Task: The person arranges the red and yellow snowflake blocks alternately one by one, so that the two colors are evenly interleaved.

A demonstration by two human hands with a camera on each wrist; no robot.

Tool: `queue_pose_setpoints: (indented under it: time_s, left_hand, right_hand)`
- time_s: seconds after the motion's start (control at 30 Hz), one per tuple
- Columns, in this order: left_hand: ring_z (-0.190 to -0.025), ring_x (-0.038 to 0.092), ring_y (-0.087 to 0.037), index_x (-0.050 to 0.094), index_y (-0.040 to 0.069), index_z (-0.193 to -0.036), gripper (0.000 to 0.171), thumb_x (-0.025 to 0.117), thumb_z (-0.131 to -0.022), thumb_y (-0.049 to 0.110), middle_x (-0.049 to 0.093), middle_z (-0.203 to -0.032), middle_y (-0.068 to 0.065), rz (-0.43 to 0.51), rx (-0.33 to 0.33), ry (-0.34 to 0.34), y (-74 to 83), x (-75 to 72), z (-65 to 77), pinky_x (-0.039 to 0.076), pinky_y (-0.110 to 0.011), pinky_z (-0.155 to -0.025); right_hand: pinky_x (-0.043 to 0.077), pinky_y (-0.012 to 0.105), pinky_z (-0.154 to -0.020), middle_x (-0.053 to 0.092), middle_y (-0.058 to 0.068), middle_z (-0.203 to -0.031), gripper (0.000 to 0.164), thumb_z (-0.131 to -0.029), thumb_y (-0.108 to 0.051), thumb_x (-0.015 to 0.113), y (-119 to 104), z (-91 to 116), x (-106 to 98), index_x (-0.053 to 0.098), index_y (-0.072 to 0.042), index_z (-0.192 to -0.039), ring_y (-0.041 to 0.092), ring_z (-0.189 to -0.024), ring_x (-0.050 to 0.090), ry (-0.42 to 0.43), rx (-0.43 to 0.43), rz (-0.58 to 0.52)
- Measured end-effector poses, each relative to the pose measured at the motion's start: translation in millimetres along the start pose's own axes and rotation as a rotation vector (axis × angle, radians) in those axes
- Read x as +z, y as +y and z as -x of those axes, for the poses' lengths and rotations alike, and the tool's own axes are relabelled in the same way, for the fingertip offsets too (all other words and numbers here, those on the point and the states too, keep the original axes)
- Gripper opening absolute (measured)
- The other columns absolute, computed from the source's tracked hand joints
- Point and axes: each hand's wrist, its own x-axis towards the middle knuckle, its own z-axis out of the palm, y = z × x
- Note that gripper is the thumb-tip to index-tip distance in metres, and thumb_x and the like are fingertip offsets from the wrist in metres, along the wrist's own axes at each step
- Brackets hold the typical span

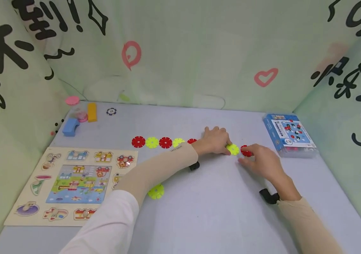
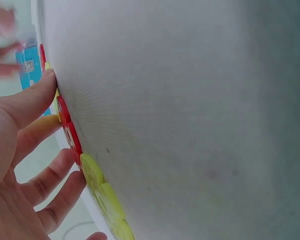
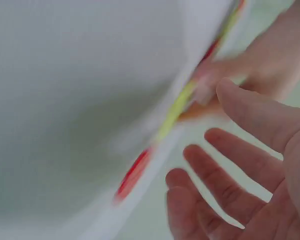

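Observation:
A row of red and yellow-green plastic snowflake discs runs across the table. My left hand [image 1: 214, 141] covers part of it. Its thumb and index finger pinch the edges of a yellow-green snowflake disc [image 1: 233, 149], also visible in the left wrist view. Just right of that lies a red snowflake disc [image 1: 246, 151], the row's last. My right hand [image 1: 264, 162] hovers by it, fingers spread and loosely bent, and partly hides it in the head view. In the right wrist view the red disc [image 3: 134, 172] lies apart from these fingers.
A wooden picture puzzle board [image 1: 28, 165] lies at left, with a loose yellow-green disc [image 1: 156, 191] by my left sleeve. Behind the board are a blue block [image 1: 70, 127], a yellow block [image 1: 92, 112] and a pink-lidded jar [image 1: 73, 101]. A blue box [image 1: 290, 135] stands back right.

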Motion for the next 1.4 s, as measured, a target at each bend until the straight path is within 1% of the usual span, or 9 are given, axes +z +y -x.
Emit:
queue_pose_setpoints:
  time_s: [0.13, 0.23, 0.33, 0.43, 0.63, 0.8, 0.93, 1.1, 1.4]
  left_hand:
    - [-0.104, 0.044, -0.014, 0.058, 0.043, -0.125, 0.047, 0.066, -0.081, 0.055, 0.053, -0.115, 0.009, 0.002, 0.010, 0.006, 0.6, 1.9, 0.1, 0.033, -0.050, -0.096]
    - [-0.102, 0.044, -0.013, 0.058, 0.042, -0.126, 0.047, 0.065, -0.082, 0.054, 0.053, -0.114, 0.009, -0.006, 0.021, 0.017, 0.6, 2.4, 0.0, 0.033, -0.050, -0.096]
    - [-0.100, 0.043, -0.013, 0.057, 0.042, -0.126, 0.046, 0.065, -0.082, 0.054, 0.053, -0.112, 0.010, -0.009, 0.021, 0.015, 0.3, 2.0, -0.2, 0.034, -0.049, -0.096]
    - [-0.099, 0.043, -0.012, 0.058, 0.042, -0.125, 0.046, 0.065, -0.082, 0.054, 0.053, -0.111, 0.010, -0.006, 0.019, 0.012, 0.2, 1.9, 0.0, 0.034, -0.048, -0.094]
    - [-0.100, 0.044, -0.013, 0.058, 0.042, -0.125, 0.046, 0.065, -0.082, 0.054, 0.054, -0.112, 0.009, -0.003, 0.026, 0.011, 0.8, 2.4, 0.8, 0.034, -0.048, -0.095]
    - [-0.101, 0.044, -0.014, 0.058, 0.042, -0.126, 0.046, 0.065, -0.082, 0.054, 0.053, -0.112, 0.009, -0.008, 0.023, 0.003, 0.0, 2.3, 0.7, 0.033, -0.049, -0.096]
    - [-0.101, 0.044, -0.014, 0.058, 0.042, -0.126, 0.046, 0.066, -0.082, 0.053, 0.053, -0.111, 0.009, -0.009, 0.013, 0.016, -1.6, 2.2, -0.1, 0.033, -0.050, -0.098]
    - [-0.102, 0.043, -0.013, 0.058, 0.042, -0.126, 0.046, 0.065, -0.082, 0.053, 0.053, -0.113, 0.009, -0.001, 0.023, 0.021, -1.7, 3.5, -0.2, 0.033, -0.049, -0.096]
    - [-0.100, 0.043, -0.013, 0.057, 0.042, -0.126, 0.046, 0.065, -0.082, 0.054, 0.053, -0.113, 0.009, -0.012, 0.025, 0.029, -0.6, 4.6, -0.4, 0.033, -0.048, -0.094]
  right_hand:
    - [0.051, 0.029, -0.071, 0.068, -0.008, -0.094, 0.030, -0.078, -0.031, 0.077, -68.1, 33.1, 14.8, 0.072, -0.018, -0.104, 0.008, -0.083, 0.062, -0.043, -0.300, -0.141]
    - [0.051, 0.027, -0.082, 0.063, -0.012, -0.115, 0.038, -0.083, -0.035, 0.072, -119.1, 53.8, 31.1, 0.066, -0.022, -0.119, 0.004, -0.100, 0.059, -0.176, -0.559, -0.172]
    - [0.050, 0.022, -0.080, 0.048, -0.009, -0.141, 0.053, -0.088, -0.040, 0.064, -157.2, 62.7, 45.6, 0.050, -0.024, -0.137, 0.007, -0.110, 0.053, -0.245, -0.745, -0.047]
    - [0.045, 0.016, -0.066, 0.037, -0.005, -0.150, 0.062, -0.089, -0.040, 0.063, -180.9, 59.7, 54.9, 0.040, -0.024, -0.144, 0.009, -0.101, 0.050, -0.206, -0.829, 0.107]
    - [0.046, 0.017, -0.067, 0.047, -0.006, -0.140, 0.055, -0.087, -0.039, 0.066, -193.9, 47.8, 63.5, 0.049, -0.021, -0.136, 0.011, -0.100, 0.049, -0.119, -0.839, 0.178]
    - [0.048, 0.018, -0.077, 0.054, -0.007, -0.126, 0.041, -0.085, -0.035, 0.069, -188.2, 49.9, 60.6, 0.061, -0.022, -0.123, 0.009, -0.102, 0.051, -0.168, -0.789, 0.058]
    - [0.050, 0.021, -0.079, 0.053, -0.006, -0.126, 0.046, -0.084, -0.035, 0.071, -187.6, 46.8, 58.0, 0.059, -0.020, -0.126, 0.008, -0.107, 0.054, -0.186, -0.720, -0.044]
    - [0.050, 0.021, -0.076, 0.051, -0.002, -0.124, 0.059, -0.081, -0.038, 0.073, -193.1, 37.7, 58.8, 0.054, -0.016, -0.133, 0.009, -0.104, 0.054, -0.211, -0.670, -0.026]
    - [0.048, 0.020, -0.077, 0.055, -0.005, -0.105, 0.043, -0.076, -0.038, 0.078, -193.9, 34.9, 59.3, 0.067, -0.017, -0.111, 0.006, -0.091, 0.053, -0.257, -0.600, -0.063]
